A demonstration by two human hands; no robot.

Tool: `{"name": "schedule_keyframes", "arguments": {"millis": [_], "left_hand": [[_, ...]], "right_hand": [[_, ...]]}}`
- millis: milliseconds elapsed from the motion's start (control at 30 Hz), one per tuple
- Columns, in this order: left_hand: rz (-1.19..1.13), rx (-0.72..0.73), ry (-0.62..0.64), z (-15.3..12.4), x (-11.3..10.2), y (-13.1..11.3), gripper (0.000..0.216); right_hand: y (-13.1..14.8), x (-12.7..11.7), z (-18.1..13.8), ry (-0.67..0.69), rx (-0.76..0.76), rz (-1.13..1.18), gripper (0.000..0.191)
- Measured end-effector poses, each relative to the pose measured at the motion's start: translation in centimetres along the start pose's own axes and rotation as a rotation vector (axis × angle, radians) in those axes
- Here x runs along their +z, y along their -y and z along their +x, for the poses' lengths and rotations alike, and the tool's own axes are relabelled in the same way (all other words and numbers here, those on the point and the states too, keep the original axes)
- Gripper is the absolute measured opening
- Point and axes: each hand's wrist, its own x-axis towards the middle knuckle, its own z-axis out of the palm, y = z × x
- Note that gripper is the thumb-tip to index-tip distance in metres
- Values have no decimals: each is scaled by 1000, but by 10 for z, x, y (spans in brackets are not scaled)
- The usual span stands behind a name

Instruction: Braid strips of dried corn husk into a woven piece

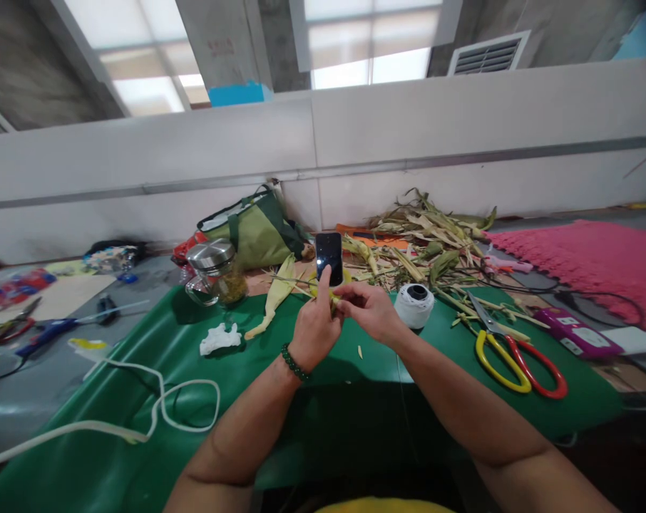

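My left hand (317,326), with a green bead bracelet (295,362) at its wrist, has its index finger raised in front of a dark phone (329,251); whether the fingertip touches the screen I cannot tell. Its other fingers are curled around a pale green-yellow corn husk strip (334,302). From the right, my right hand (373,310) pinches the same strip between thumb and fingertips. The phone stands upright behind my hands. A loose corn husk (278,296) lies left of my left hand, and a white spool of thread (414,306) stands beside my right hand.
Scissors (508,356) with yellow and red handles lie on the green mat (366,413) at right. A husk pile (430,221) and a green bag (256,231) sit behind. Left are a glass jar (214,271), crumpled white tissue (219,340) and a white cable (162,388).
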Motion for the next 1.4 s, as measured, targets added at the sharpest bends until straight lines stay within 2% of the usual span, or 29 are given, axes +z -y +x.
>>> {"name": "schedule_keyframes", "arguments": {"millis": [167,300,367,433,567,633,733,833,900,967,1100,1200,1267,1400], "left_hand": [[-31,43,-26,-2,2,1,74],[-94,7,27,-2,1,-2,74],[-158,-40,57,-1,0,-5,68],[-250,-65,108,0,0,-7,54],[-455,-85,248,3,1,-7,2],[-591,-130,334,5,1,-7,14],[-818,-214,439,9,-3,-7,19],[-935,-277,444,12,-9,-7,27],[-937,-290,429,13,-13,-6,30],[-927,-273,439,14,-15,-5,31],[-939,-223,486,13,-16,-4,33],[-949,-259,475,14,-16,-1,35],[-958,-303,430,15,-17,1,37],[-968,-339,329,17,-19,3,37]], "right_hand": [[1,-1,0,22,19,49,21],[9,-5,-1,33,-32,-110,8],[13,-9,-1,27,-94,-197,7],[17,-12,-2,5,-160,-230,8],[20,-14,-1,-50,-272,-190,9],[18,-15,2,-65,-269,-135,11],[16,-23,7,-37,-146,-64,20],[16,-32,10,110,-18,-50,26],[17,-35,10,161,-14,-82,24],[18,-35,9,105,-54,-124,25],[16,-28,8,-103,-84,-112,29],[14,-27,9,-150,-64,-74,33],[13,-29,10,-98,-46,-47,37],[17,-34,8,153,21,-46,36]]}}
